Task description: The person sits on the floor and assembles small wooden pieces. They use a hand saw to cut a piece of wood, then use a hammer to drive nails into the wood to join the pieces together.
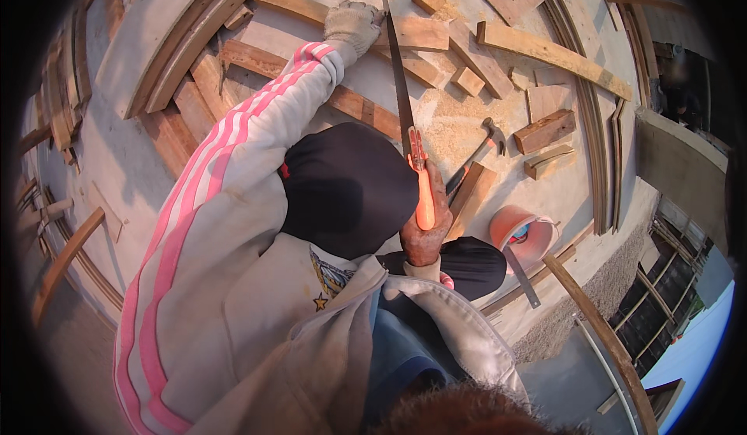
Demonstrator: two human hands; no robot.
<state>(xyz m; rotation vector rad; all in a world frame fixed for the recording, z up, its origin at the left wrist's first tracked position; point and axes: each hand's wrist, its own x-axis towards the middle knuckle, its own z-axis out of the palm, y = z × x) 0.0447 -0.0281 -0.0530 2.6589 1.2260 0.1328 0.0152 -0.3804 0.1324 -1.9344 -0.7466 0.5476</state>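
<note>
My right hand [426,236], bare, is wrapped around the orange handle of a hand saw [401,85]. Its long dark blade points up and away from me, with the tip close to my left hand [352,26]. That hand wears a pale work glove and has its fingers curled over a wooden plank [420,34]; the fingers' undersides are hidden. Below it, another long piece of wood [362,114] runs slantwise, passing behind my knee [350,186]. A claw hammer [486,141] lies on the floor to the right of the saw.
Sawdust [447,120] and several offcuts cover the floor ahead. A long beam [552,57] lies at the far right. Near my right knee stands a pinkish bucket [510,221], with a metal blade [523,278] beside it. Stacked boards [206,34] lie at the far left.
</note>
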